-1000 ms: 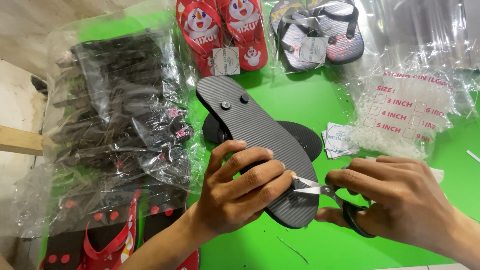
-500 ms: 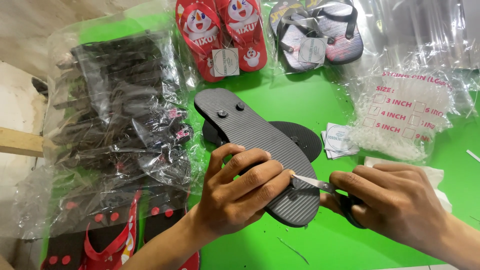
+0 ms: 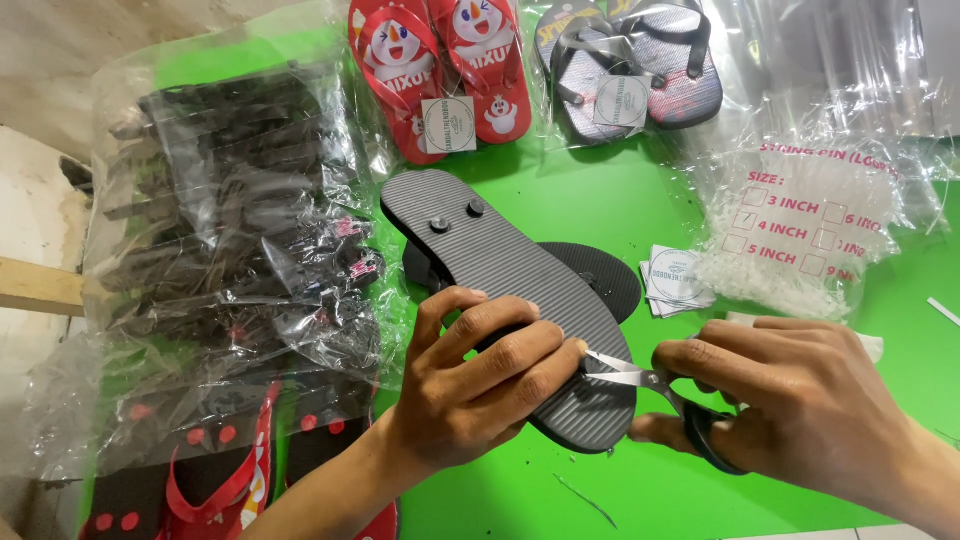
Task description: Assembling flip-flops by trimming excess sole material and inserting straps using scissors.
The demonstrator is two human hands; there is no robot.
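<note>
My left hand (image 3: 470, 385) grips a dark grey flip-flop (image 3: 500, 270) sole-up by its heel end, above the green table (image 3: 600, 195). The ribbed sole shows two round strap plugs near the toe. My right hand (image 3: 800, 405) holds small scissors (image 3: 640, 380) with black handles. Their blades are parted at the sandal's right edge, beside my left fingers. A second dark sandal (image 3: 600, 275) lies flat under the held one.
A clear bag of black sandals (image 3: 230, 230) fills the left side, with red-and-black sandals (image 3: 210, 480) below it. Bagged red cartoon sandals (image 3: 440, 70) and grey patterned sandals (image 3: 630, 65) lie at the back. A bag of white plastic pins (image 3: 800, 230) and paper tags (image 3: 675, 280) sit right.
The held flip-flop has dropped slightly and tilted flatter. The scissors have moved in closer to its edge by my left fingers.
</note>
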